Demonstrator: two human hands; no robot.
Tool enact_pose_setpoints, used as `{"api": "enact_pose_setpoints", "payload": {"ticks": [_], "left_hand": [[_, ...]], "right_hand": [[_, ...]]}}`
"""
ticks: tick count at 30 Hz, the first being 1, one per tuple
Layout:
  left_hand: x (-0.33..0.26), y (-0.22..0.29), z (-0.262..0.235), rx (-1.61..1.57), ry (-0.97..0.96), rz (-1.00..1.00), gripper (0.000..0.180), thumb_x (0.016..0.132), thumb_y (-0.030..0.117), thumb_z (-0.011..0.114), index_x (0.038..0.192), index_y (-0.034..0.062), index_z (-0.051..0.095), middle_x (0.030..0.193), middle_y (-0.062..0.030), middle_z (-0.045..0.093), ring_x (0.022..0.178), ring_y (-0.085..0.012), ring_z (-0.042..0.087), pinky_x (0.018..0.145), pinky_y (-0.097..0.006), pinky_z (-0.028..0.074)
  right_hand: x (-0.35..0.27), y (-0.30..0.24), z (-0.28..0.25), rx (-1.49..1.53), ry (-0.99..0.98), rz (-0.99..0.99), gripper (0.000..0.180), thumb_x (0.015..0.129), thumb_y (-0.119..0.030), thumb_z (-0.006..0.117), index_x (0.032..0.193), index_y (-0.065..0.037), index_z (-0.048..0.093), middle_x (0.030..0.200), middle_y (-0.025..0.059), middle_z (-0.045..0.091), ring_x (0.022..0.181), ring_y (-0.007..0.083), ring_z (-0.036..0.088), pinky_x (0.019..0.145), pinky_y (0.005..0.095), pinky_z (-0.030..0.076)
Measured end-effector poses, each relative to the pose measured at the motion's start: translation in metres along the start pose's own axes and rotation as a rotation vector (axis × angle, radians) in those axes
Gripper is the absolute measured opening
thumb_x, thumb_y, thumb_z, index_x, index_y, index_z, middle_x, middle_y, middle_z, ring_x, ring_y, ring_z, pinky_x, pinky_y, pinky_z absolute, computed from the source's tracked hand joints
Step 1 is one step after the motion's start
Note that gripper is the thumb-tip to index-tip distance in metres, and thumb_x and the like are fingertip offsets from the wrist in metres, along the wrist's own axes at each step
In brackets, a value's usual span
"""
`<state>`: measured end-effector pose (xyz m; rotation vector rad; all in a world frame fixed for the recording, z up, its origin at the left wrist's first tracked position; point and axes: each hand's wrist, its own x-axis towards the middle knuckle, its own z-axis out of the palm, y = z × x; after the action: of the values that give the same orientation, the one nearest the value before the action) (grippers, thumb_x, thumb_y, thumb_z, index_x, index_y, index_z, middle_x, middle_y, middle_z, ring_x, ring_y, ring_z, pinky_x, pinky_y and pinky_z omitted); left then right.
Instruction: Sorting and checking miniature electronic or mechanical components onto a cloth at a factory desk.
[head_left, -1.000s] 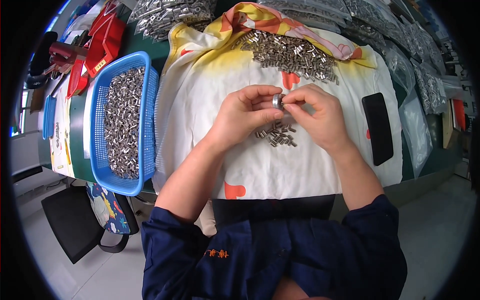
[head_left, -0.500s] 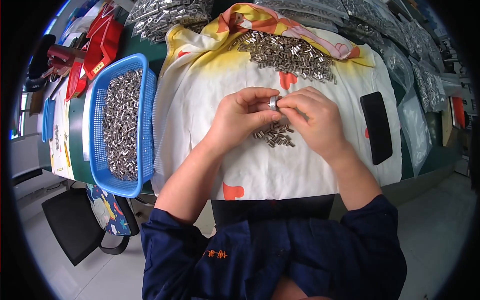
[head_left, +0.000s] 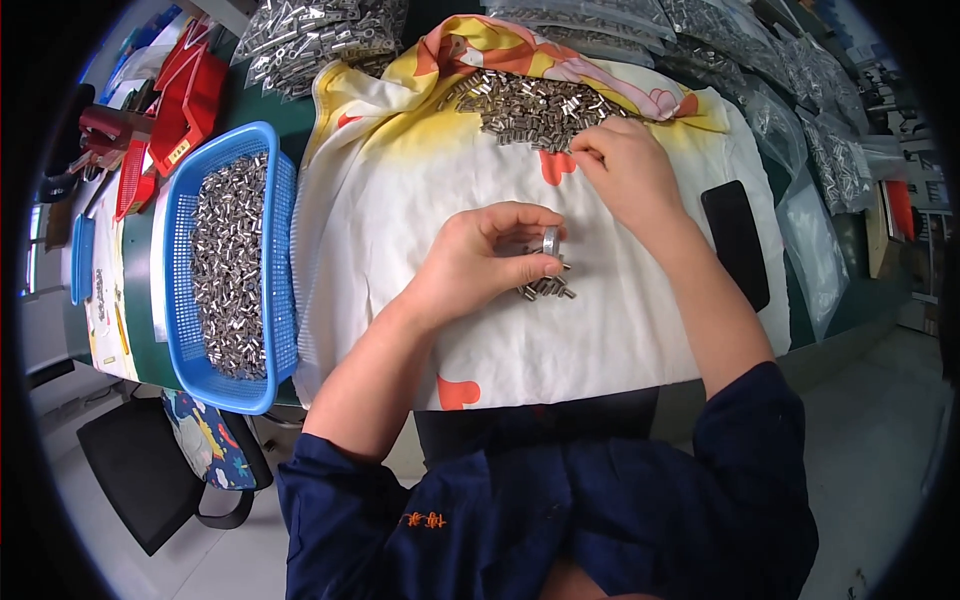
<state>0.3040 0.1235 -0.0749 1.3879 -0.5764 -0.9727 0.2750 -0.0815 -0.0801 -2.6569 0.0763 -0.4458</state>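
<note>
Between the thumb and fingers of my left hand [head_left: 480, 250] is a small silvery metal ring [head_left: 551, 241], held on edge above the cloth. Just beyond and below it lies a small heap of short metal tubes [head_left: 548, 287], partly hidden by that hand. My right hand [head_left: 628, 168] is at the near right edge of a larger pile of the same kind of metal tubes [head_left: 540, 110]. Its thumb and forefinger are pinched together; whatever may be between them is too small to make out.
A white cloth [head_left: 380, 230] with red and yellow patterns covers the table. On its right lies a black phone [head_left: 736, 245]. At left stands a blue basket [head_left: 175, 290] full of metal tubes, near red bins [head_left: 190, 100]. Bags of metal parts [head_left: 330, 40] line the back.
My right hand has left the metal ring and moved away to the far pile. My left hand still grips the ring, a little lower in view. The whole view has shifted slightly.
</note>
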Motion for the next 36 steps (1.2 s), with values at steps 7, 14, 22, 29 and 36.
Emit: {"api": "enact_pose_setpoints", "payload": {"ticks": [7,14,22,29,36], "left_hand": [[0.001,-0.002,-0.002,-0.142,0.014,0.009,0.037,0.076,-0.003,0.064,0.111,-0.0021,0.051,0.104,-0.0095,0.059,0.09,-0.012,0.057,0.079,-0.024,0.048],[0.004,-0.006,-0.009,-0.35,0.15,0.103,0.036,0.077,-0.003,0.063,0.111,-0.0039,0.051,0.099,-0.0081,0.059,0.089,-0.0116,0.058,0.08,-0.023,0.048],[0.004,-0.004,-0.009,-0.291,0.154,0.077,0.036,0.077,-0.002,0.063,0.111,-0.0045,0.05,0.1,-0.0091,0.059,0.089,-0.0119,0.058,0.08,-0.024,0.048],[0.003,-0.01,-0.007,-0.183,0.194,0.07,0.036,0.076,0.0,0.065,0.11,-0.0043,0.052,0.095,-0.0078,0.061,0.085,-0.0112,0.059,0.075,-0.022,0.049],[0.002,-0.004,-0.005,-0.191,0.2,0.086,0.035,0.076,0.0,0.065,0.109,-0.0041,0.054,0.091,-0.0068,0.061,0.082,-0.0104,0.059,0.073,-0.022,0.049]], "right_hand": [[-0.003,-0.012,0.003,-0.098,-0.055,-0.042,0.008,0.073,-0.011,0.06,0.078,-0.007,0.063,0.075,0.0097,0.056,0.079,0.0285,0.053,0.071,0.0368,0.042],[-0.025,-0.043,-0.012,0.584,-0.123,0.283,0.008,0.075,-0.001,0.059,0.082,-0.003,0.061,0.081,0.003,0.059,0.075,0.0116,0.054,0.069,0.0242,0.043],[-0.033,-0.041,-0.005,0.806,-0.114,0.093,0.012,0.073,0.006,0.059,0.083,0.001,0.06,0.085,0.0044,0.059,0.078,0.01,0.054,0.071,0.0226,0.043],[-0.033,-0.049,-0.004,0.304,0.13,-0.239,0.011,0.068,0.0,0.065,0.078,-0.002,0.061,0.075,0.0079,0.059,0.069,0.0215,0.058,0.062,0.0291,0.046],[-0.036,-0.049,-0.011,0.441,0.093,-0.15,0.01,0.069,-0.001,0.064,0.078,-0.003,0.061,0.075,0.0085,0.06,0.067,0.022,0.057,0.061,0.0294,0.046]]}}
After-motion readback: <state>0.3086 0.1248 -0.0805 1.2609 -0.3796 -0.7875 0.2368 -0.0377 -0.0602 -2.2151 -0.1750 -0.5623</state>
